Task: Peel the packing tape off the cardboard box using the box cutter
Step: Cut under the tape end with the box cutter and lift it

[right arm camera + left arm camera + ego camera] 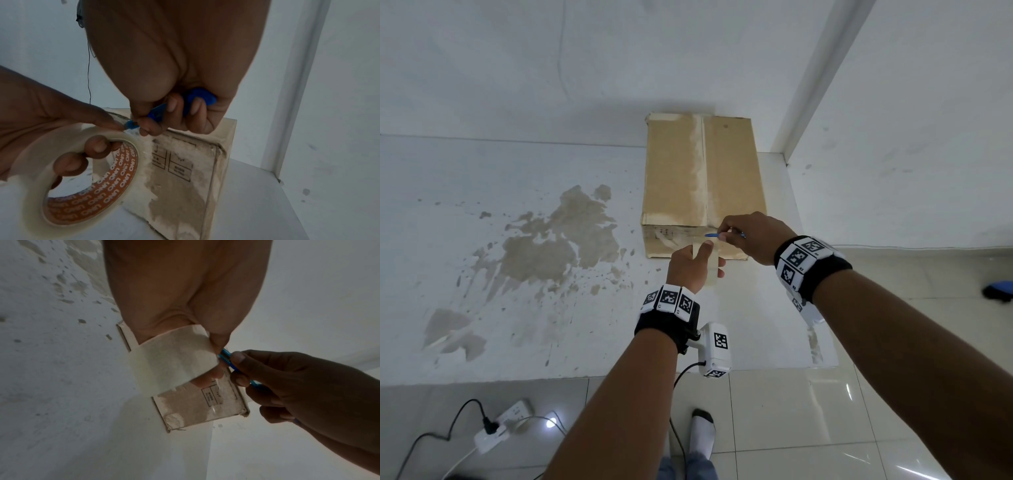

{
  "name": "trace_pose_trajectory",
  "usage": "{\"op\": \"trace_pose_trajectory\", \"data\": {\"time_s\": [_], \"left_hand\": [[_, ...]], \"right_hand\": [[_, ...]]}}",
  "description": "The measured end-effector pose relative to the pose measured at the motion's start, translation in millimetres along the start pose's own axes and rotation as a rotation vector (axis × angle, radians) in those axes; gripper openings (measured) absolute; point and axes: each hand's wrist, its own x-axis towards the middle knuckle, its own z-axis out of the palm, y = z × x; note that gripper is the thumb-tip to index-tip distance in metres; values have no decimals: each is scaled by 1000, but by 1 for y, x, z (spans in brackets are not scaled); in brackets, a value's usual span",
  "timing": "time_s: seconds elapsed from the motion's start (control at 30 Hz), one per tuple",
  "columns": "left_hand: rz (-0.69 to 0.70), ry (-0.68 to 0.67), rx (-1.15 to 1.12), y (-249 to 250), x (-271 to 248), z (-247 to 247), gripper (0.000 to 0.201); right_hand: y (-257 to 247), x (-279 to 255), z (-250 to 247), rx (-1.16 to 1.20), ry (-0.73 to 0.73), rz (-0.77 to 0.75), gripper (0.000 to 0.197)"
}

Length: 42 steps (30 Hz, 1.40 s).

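A long cardboard box (705,171) lies on a stained white platform (482,274), with pale tape (700,164) along its top seam. My left hand (688,263) grips a roll of packing tape (714,277) at the box's near end, fingers hooked through its orange core (115,186). My right hand (750,236) holds a blue box cutter (714,235). The cutter's tip (130,125) sits at the box's near top edge, right beside the roll (170,363) and my left thumb. The near face of the box (185,186) shows torn, whitish tape residue.
A white wall corner post (808,85) rises just right of the box. On the tiled floor lie a power strip (513,413) with cables at the lower left and a blue-black object (998,291) at the far right. My foot in a white sock (703,435) stands below.
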Motion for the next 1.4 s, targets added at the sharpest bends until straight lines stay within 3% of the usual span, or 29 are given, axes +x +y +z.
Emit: {"op": "trace_pose_trajectory", "data": {"time_s": [0.33, 0.5, 0.6, 0.93, 1.17, 1.4], "left_hand": [[-9, -9, 7, 3, -2, -1, 29], [3, -14, 22, 0, -7, -5, 28], [4, -19, 20, -7, -12, -9, 25], [-10, 3, 35, -6, -22, -15, 25], [-17, 11, 26, -7, -25, -22, 24], [-39, 32, 10, -6, -27, -23, 27]], "right_hand": [[-3, -2, 1, -30, 0, 43, 26], [21, -16, -5, -66, -1, 98, 25], [35, -26, -5, 27, 14, 108, 25], [6, -25, 17, 374, 89, 11, 22], [-8, -24, 19, 437, 19, -127, 26], [-24, -31, 12, 642, -86, -206, 48]]}}
